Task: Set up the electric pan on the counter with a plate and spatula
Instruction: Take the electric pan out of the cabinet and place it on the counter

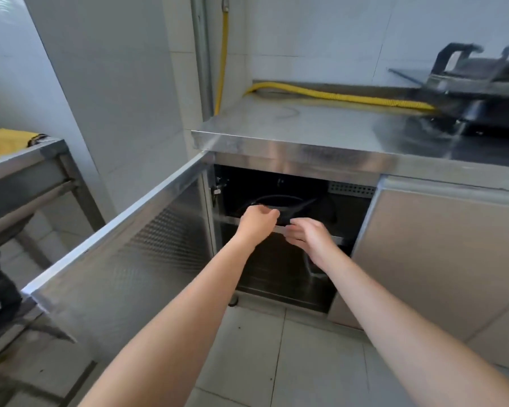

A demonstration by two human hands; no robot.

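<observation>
Both arms outstretched, fingers (272, 214) curled

Saw no readable text, label, brand or number anywhere; everything in my view blurred or plain.

Counter (321, 127), above both hands: brushed steel, satin sheen, smooth.
Cabinet door (135, 254), swung open left of the left hand (256, 223): steel, embossed dotted texture on the inner face, bright polished rim.
Shelf edge (279, 229), under the fingers of the right hand (309, 236): bare metal, shiny.
Pan (279, 205), just behind the hands: black, matt, material unclear in the dark.
Hose (335, 95), far above the hands: yellow, ribbed.
Floor tiles (276, 362), below the forearms: pale, smooth, low gloss.
</observation>
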